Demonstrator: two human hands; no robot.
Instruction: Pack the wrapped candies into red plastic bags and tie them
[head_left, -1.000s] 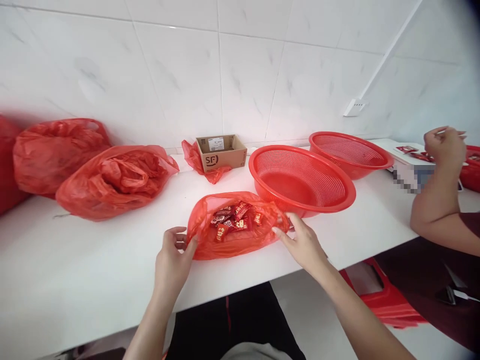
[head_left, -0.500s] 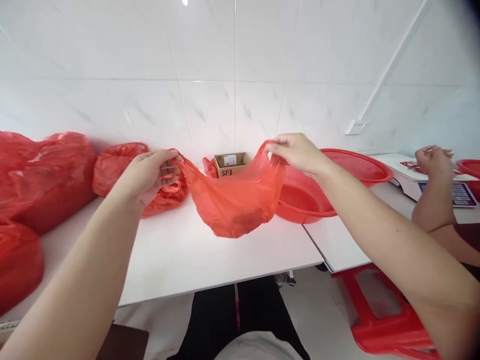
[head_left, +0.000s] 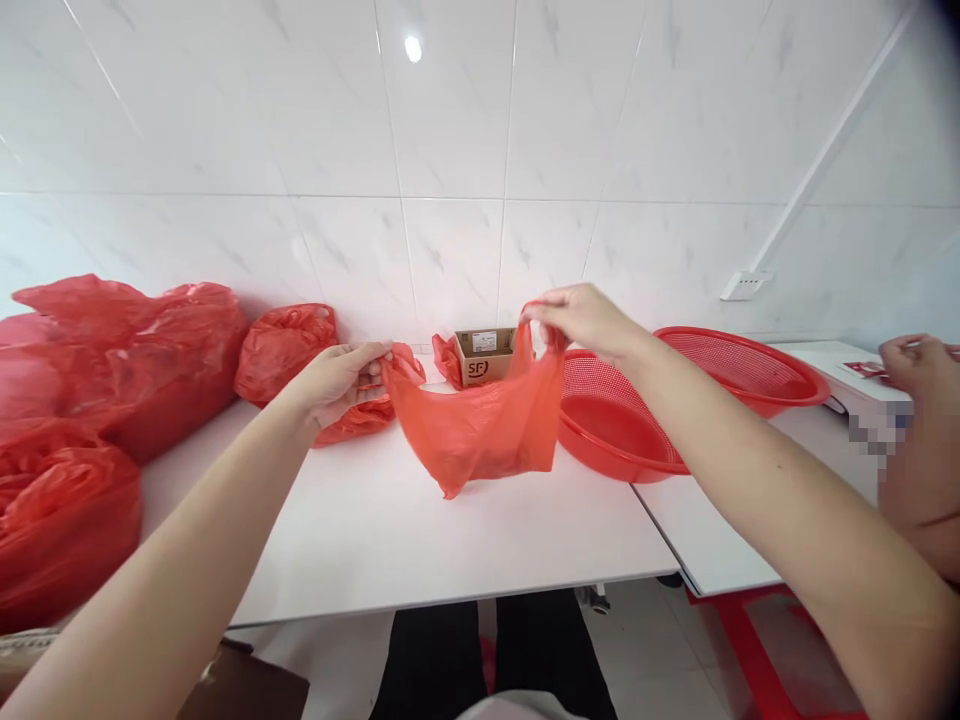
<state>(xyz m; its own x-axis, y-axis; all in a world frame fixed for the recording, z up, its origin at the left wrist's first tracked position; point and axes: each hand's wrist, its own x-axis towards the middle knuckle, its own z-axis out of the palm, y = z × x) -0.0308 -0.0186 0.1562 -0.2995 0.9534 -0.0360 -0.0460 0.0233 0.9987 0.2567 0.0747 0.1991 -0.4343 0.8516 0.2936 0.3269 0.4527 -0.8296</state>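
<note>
A thin red plastic bag [head_left: 480, 430] hangs between my two hands, low over the white table [head_left: 420, 560]. Its left top corner is pinched by my left hand [head_left: 341, 380]. My right hand [head_left: 585, 318] grips a handle loop at the right top corner. The bag sags in the middle, and a darker patch shows through near its bottom; what it is I cannot make out. Behind the bag stands a small open cardboard box [head_left: 486, 368]. Just right of the bag is a red mesh basket [head_left: 622, 465], partly hidden by my right forearm.
Several full red plastic bags [head_left: 180, 350] line the left side and back. Another red basket [head_left: 750, 370] stands at the back right. A co-worker's hand [head_left: 919, 365] is over a white device at far right. Below is a red stool [head_left: 757, 660]; a tiled wall rises behind.
The bag's bottom has changed from rounded to more angular, with a point hanging at its lower left. Both hands still hold its corners. The view has shifted slightly left and up.
</note>
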